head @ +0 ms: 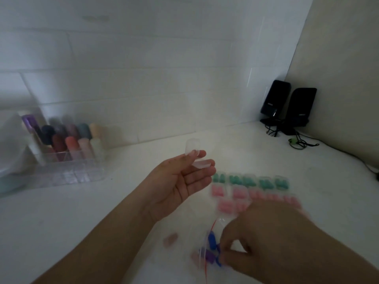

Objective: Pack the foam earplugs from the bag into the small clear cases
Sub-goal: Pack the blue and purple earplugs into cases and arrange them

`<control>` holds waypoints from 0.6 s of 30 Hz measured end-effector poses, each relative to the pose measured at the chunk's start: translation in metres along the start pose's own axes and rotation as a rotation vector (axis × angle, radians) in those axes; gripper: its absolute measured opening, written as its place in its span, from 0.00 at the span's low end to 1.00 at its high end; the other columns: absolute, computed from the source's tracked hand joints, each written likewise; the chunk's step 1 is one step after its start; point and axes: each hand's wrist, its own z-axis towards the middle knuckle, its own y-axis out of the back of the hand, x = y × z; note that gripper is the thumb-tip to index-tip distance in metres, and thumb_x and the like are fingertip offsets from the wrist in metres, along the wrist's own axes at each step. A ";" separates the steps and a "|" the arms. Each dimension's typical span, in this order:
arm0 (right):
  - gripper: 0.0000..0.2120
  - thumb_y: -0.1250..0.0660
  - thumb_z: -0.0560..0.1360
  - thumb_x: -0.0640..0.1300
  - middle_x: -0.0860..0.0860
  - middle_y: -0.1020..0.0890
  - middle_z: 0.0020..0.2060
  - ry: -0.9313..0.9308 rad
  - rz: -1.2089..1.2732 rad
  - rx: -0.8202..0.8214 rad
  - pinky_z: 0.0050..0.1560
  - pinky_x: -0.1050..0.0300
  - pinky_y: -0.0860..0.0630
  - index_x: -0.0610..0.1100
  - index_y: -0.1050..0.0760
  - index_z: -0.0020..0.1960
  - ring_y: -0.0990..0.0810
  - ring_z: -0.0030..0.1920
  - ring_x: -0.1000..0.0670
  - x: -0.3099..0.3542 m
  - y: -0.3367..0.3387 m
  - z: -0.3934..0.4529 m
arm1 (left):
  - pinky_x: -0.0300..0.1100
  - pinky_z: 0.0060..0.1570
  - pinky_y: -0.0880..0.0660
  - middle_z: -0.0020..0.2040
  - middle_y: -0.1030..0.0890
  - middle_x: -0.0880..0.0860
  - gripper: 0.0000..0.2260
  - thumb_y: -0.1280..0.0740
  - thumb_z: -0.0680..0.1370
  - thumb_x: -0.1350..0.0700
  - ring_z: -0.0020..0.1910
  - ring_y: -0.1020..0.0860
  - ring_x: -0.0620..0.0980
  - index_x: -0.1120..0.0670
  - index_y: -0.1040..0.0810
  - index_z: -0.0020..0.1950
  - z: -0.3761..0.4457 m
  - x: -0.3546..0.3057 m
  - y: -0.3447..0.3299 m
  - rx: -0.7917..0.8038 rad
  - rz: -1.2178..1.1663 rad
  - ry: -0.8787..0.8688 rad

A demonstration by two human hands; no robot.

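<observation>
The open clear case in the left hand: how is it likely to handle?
The clear case, pinched by the left hand at the fingertips alone, is probably very light. Its thin see-through plastic looks stiff but likely slippery. The lid stands open, so it may flap or snap shut if squeezed.

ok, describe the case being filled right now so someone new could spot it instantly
Start at the rows of packed cases on the white counter. Up-left of them, the raised left hand pinches a small clear case. Unlike those, it is hinged open, empty and off the counter.

Clear plastic case; matt counter.
</observation>
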 end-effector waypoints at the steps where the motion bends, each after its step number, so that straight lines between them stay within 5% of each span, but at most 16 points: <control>1: 0.17 0.41 0.75 0.65 0.59 0.23 0.37 -0.042 -0.034 0.001 0.47 0.60 0.30 0.58 0.24 0.57 0.25 0.44 0.59 0.003 -0.004 0.005 | 0.44 0.45 0.18 0.50 0.16 0.61 0.16 0.34 0.73 0.55 0.41 0.15 0.52 0.62 0.22 0.58 0.001 0.000 0.001 -0.003 -0.002 0.001; 5: 0.16 0.37 0.75 0.60 0.52 0.21 0.53 -0.185 -0.068 0.099 0.55 0.52 0.27 0.52 0.24 0.57 0.23 0.53 0.47 0.001 -0.014 0.012 | 0.44 0.44 0.18 0.49 0.16 0.61 0.16 0.34 0.73 0.56 0.40 0.15 0.52 0.62 0.22 0.58 0.003 0.002 0.003 -0.009 -0.006 0.002; 18: 0.16 0.38 0.72 0.62 0.53 0.20 0.42 -0.221 -0.094 -0.008 0.47 0.52 0.23 0.51 0.23 0.48 0.22 0.43 0.50 -0.003 -0.038 0.015 | 0.46 0.46 0.18 0.55 0.18 0.64 0.20 0.35 0.75 0.55 0.45 0.16 0.56 0.65 0.25 0.63 0.001 0.001 0.002 -0.026 -0.014 0.072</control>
